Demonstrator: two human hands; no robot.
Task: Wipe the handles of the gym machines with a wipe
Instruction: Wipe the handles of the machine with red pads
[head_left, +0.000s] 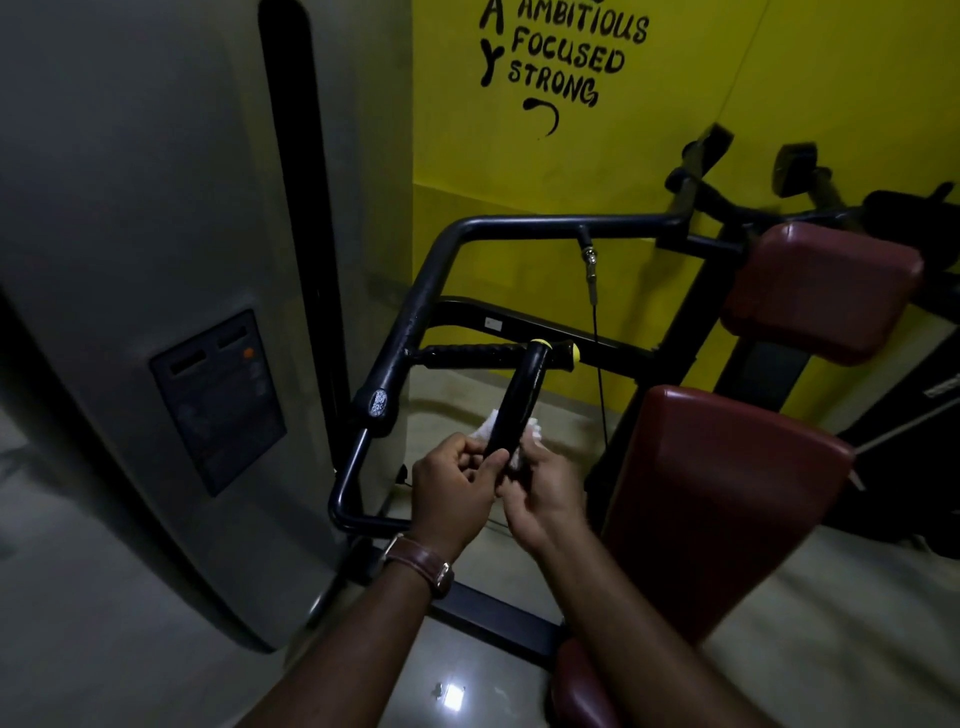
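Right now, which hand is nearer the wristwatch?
Left. The wristwatch is strapped on the left wrist, just below the left hand gripping the black handle. The right hand holds the wipe across from it.

We face a yellow wall (649, 156) painted with black lettering (566, 52) reading "AMBITIOUS FOCUSED STRONG". At our left stands a tall grey housing (130, 208) with a dark vertical slot (301, 182) and a dark panel (218, 400). Below us lies a glossy pale floor (156, 649) catching a small bright reflection (453, 695). The room is dim.
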